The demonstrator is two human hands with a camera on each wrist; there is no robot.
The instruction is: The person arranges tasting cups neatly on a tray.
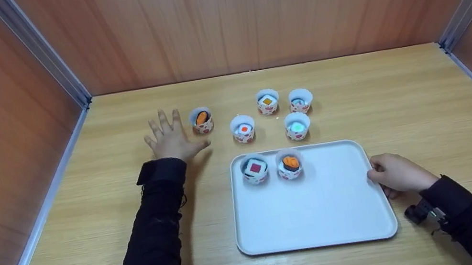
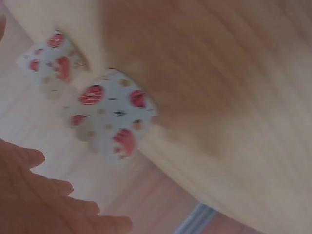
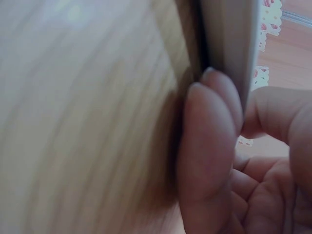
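Observation:
My left hand is spread wide with straight fingers over the table, just left of a patterned paper cup holding an orange-topped sushi-like piece. It appears apart from that cup. In the left wrist view, the fingers point past two patterned cups, the larger cup nearest the camera. My right hand pinches the right rim of a white tray. The right wrist view shows its fingers under the rim and the thumb on top. On the tray stand a red-centred cup and an orange-topped cup.
Behind the tray several cups stand on the wooden table: a red-dotted one, a yellow-centred one, a pale one and a green-topped one. Wood panels border the table at the back and sides.

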